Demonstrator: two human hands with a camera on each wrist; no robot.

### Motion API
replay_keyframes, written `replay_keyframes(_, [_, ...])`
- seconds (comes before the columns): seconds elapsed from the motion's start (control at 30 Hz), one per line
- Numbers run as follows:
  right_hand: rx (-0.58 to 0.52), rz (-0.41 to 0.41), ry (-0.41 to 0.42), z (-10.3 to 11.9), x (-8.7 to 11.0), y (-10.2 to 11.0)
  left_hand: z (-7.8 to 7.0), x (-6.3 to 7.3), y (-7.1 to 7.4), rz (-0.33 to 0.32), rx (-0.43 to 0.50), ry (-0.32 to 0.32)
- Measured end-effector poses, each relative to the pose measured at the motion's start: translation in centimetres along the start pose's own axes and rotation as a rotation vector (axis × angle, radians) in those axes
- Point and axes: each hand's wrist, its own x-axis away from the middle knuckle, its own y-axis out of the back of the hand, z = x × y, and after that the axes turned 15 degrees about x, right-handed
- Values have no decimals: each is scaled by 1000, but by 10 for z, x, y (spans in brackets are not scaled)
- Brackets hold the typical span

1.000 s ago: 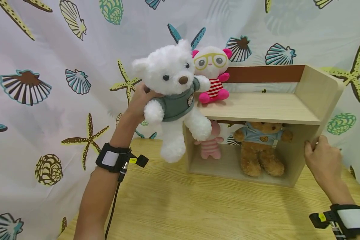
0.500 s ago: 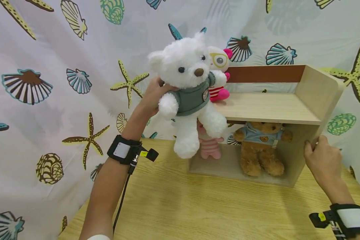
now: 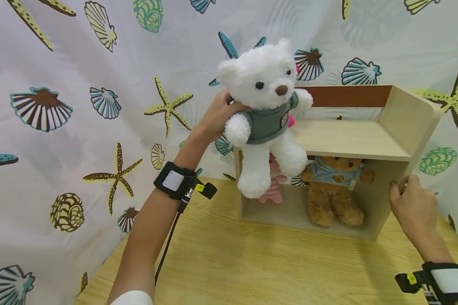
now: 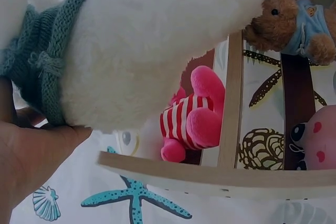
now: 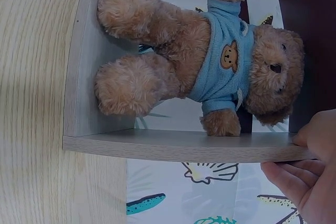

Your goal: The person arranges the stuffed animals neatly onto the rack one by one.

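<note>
My left hand [image 3: 223,111] grips a white teddy bear [image 3: 265,76] in a grey-green sweater [image 3: 269,125] from its side, just below the head. The bear hangs upright in front of the left end of a wooden shelf [image 3: 351,137]. Behind it, mostly hidden in the head view, is a plush toy in red and white stripes [image 4: 184,121] on the top board. My right hand [image 3: 414,209] holds the shelf's right side panel, thumb and fingers on either face of its edge [image 5: 210,153].
In the lower compartment a brown teddy bear [image 3: 330,195] in a blue hoodie stands at the right, and a pink striped plush toy [image 3: 272,190] at the left, partly covered. The shelf stands on a wooden table [image 3: 252,262] before a curtain [image 3: 34,169] printed with shells and starfish.
The left hand has carried the white bear rightward and slightly up, and it now covers most of the red-striped toy. The right hand keeps its hold on the panel.
</note>
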Motion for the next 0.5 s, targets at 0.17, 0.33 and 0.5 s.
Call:
replay_keyframes(0.17, [0,0,-6,-1,1,-1,2,-8,-9,30,-32,4])
replay_keyframes(0.33, [-4,-7,-1,-2,2,-1,3,-15,-16,76,-27,-8])
replay_keyframes(0.5, [-2,-22,8,-2,1,0,2,-22,-22,82,-29,-19])
